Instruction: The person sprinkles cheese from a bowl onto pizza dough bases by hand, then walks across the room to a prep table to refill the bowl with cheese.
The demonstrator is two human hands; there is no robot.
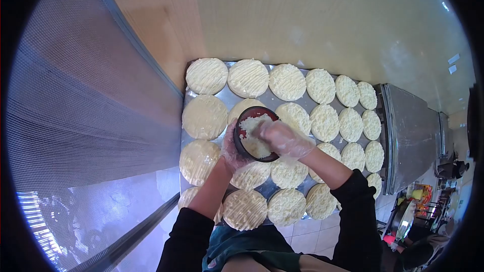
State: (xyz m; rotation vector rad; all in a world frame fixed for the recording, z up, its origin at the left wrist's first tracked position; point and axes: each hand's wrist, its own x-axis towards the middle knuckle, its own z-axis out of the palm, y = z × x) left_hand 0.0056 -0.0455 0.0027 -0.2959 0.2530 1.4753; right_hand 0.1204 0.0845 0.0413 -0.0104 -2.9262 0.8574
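My left hand (233, 152), in a clear plastic glove, grips the side of a round bowl (239, 143), dark outside and red inside. White crumbs (258, 147), perhaps grated cheese, lie in the bowl. My right hand (280, 137), also gloved, reaches in over the right rim with its fingers curled down into the crumbs; the fingertips are partly hidden. Beneath the bowl, round flat dough pieces (205, 117) stand in rows on a metal tray (272, 188). Those on the right, like one dough round (324, 122), carry crumbs; several on the left show smooth or striped cream tops.
Behind the tray rises a pale wall (302, 15). A mesh screen (101, 100) hangs at the left, with a dark bar (136, 231) below. A grey metal surface (412, 138) adjoins the tray's right end. Another person (418, 249) is at the lower right, near kitchen items.
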